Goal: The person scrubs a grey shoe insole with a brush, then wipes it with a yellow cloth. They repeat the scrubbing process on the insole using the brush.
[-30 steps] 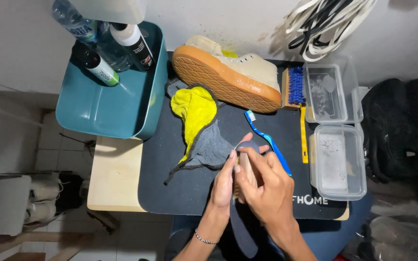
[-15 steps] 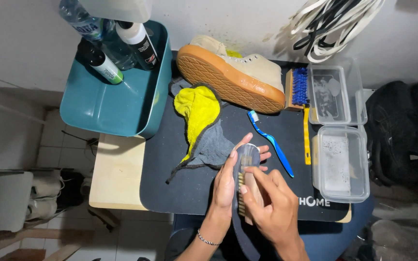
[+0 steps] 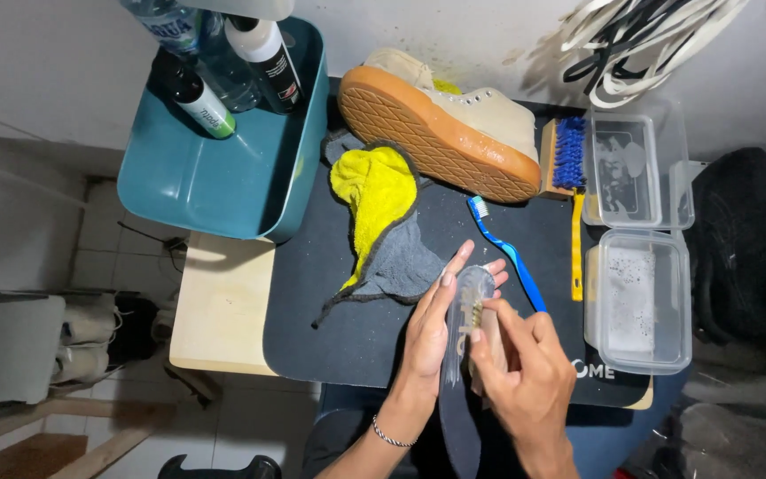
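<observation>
The desk [image 3: 223, 310] carries a black mat [image 3: 339, 328], a teal tub [image 3: 214, 177] and a tan shoe [image 3: 445, 124] lying on its side. Near the mat's front edge, the left hand [image 3: 432, 324] lies open and flat beneath a grey insole [image 3: 465, 319], whose long axis runs toward the person. The right hand [image 3: 525, 377], just right of it, is closed on a small brush [image 3: 489, 333] touching the insole.
</observation>
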